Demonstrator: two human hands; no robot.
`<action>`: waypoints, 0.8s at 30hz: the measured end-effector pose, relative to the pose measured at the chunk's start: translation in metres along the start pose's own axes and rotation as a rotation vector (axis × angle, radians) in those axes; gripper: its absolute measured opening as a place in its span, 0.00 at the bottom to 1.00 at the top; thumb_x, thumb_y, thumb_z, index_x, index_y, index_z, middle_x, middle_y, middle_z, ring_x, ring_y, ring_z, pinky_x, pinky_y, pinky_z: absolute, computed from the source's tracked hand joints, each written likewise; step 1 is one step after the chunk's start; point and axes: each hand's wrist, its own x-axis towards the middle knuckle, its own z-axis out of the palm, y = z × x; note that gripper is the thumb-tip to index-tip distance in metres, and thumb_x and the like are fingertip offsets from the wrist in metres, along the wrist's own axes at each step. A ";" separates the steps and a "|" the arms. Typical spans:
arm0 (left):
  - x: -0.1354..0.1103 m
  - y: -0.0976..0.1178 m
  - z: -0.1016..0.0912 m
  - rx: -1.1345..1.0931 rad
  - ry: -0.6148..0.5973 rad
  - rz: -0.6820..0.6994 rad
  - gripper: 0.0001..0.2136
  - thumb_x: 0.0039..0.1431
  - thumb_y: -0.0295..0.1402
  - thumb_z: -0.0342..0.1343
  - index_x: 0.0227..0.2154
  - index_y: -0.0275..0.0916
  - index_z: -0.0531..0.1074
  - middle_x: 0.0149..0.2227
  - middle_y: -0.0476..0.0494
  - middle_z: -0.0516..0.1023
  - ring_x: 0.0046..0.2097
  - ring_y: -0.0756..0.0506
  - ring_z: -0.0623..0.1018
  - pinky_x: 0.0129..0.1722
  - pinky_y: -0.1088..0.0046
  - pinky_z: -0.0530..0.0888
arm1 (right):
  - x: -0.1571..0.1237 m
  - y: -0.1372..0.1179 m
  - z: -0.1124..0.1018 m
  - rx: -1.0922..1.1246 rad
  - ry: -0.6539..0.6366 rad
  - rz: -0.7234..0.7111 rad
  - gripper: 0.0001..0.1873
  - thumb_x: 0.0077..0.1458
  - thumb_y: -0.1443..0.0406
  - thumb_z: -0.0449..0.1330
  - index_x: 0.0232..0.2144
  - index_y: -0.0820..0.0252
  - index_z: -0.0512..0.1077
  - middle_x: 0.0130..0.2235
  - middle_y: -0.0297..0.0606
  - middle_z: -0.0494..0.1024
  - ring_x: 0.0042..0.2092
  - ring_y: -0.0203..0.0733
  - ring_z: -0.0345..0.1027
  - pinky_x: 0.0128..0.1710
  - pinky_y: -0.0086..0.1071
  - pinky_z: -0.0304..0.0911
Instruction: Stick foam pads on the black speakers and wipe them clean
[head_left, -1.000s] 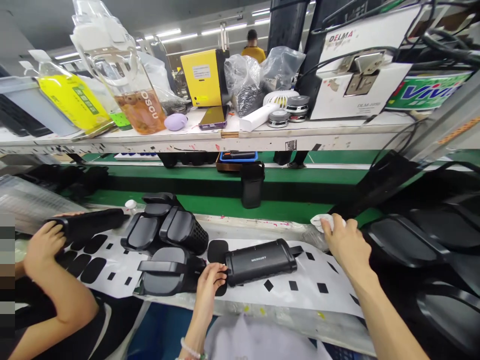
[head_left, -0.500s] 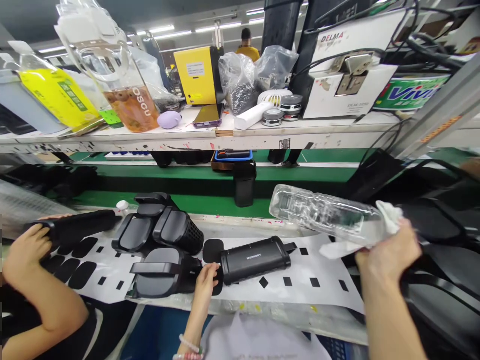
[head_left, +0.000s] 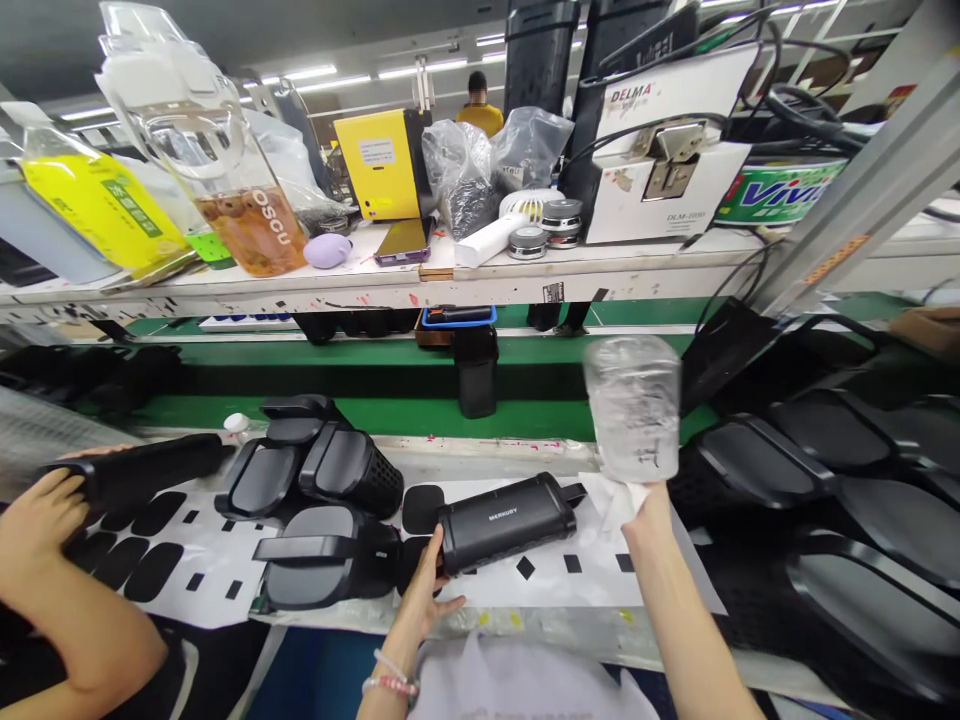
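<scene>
Black plastic: saw a speaker (head_left: 504, 524) near the bench's front edge (head_left: 555, 622), slanting lengthwise to far right; touched its left end with nearer left hand (head_left: 421, 592), spread apart; clamped right hand (head_left: 648, 512) on a bottle (head_left: 634, 405).

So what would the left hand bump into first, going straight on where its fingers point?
Probably the near end of the black MERKURY unit; the left hand looks right up against it, though actual contact is hard to tell.

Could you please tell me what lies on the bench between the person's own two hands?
In the head view, the black MERKURY unit lies there, with small black patches on a white sheet.
</scene>
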 end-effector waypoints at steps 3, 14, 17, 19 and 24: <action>-0.001 0.000 0.000 -0.009 -0.013 -0.046 0.45 0.38 0.69 0.56 0.55 0.42 0.64 0.63 0.29 0.57 0.62 0.24 0.62 0.40 0.49 0.78 | 0.022 -0.017 -0.010 -0.208 0.194 0.010 0.34 0.59 0.47 0.34 0.50 0.62 0.66 0.37 0.46 0.75 0.41 0.54 0.70 0.40 0.47 0.66; -0.003 0.001 -0.001 -0.085 -0.065 -0.122 0.50 0.34 0.69 0.58 0.57 0.41 0.63 0.67 0.29 0.51 0.62 0.22 0.62 0.44 0.45 0.76 | 0.079 -0.048 -0.014 -1.004 -0.068 -0.049 0.23 0.60 0.52 0.51 0.45 0.69 0.67 0.42 0.62 0.74 0.45 0.66 0.72 0.44 0.51 0.62; 0.000 0.007 0.001 -0.129 -0.068 -0.154 0.53 0.33 0.71 0.56 0.59 0.38 0.60 0.66 0.25 0.53 0.61 0.21 0.62 0.45 0.46 0.76 | 0.069 -0.066 -0.024 -1.088 -0.042 -0.024 0.30 0.61 0.48 0.48 0.48 0.71 0.65 0.43 0.66 0.73 0.45 0.69 0.71 0.43 0.53 0.61; 0.003 0.010 0.003 -0.163 -0.077 -0.172 0.55 0.33 0.72 0.53 0.60 0.36 0.58 0.64 0.23 0.55 0.60 0.20 0.64 0.44 0.48 0.77 | 0.054 -0.076 -0.031 -1.058 -0.074 -0.032 0.32 0.60 0.43 0.47 0.48 0.67 0.64 0.43 0.61 0.73 0.45 0.69 0.70 0.43 0.52 0.61; 0.010 0.010 0.008 -0.125 -0.075 -0.175 0.53 0.39 0.73 0.46 0.59 0.34 0.59 0.61 0.23 0.59 0.55 0.23 0.70 0.41 0.53 0.78 | 0.011 -0.035 -0.012 -0.531 -0.339 0.269 0.10 0.55 0.58 0.61 0.37 0.56 0.68 0.42 0.41 0.72 0.50 0.53 0.66 0.48 0.42 0.59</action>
